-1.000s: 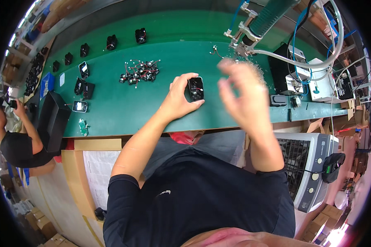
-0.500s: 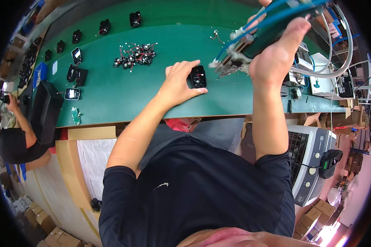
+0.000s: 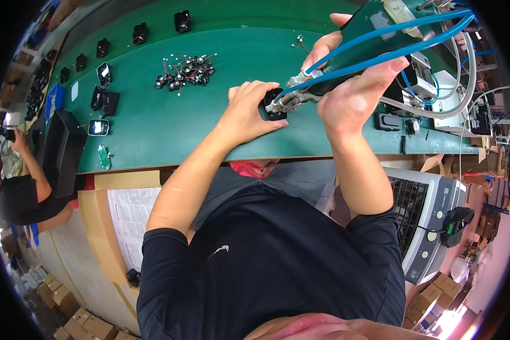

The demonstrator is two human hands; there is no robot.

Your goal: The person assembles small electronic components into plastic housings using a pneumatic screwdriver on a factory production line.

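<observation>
My left hand rests on the green bench, thumb and fingers closed around the sides of a small black plastic housing. My right hand is wrapped around the dark body of a screwdriver with blue air tubes, its thumb stretched along one side. The tool leans down to the left, and its metal nozzle is over the housing, covering much of it. Whether the tip touches a screw I cannot tell.
A pile of small black parts with red and black wires lies left of centre. Several black housings stand along the back left. At the far left are a long black bin and another person. Machines stand at right.
The screwdriver in my right hand has come down and left, from above the bench to the housing. My left hand has stayed around the housing.
</observation>
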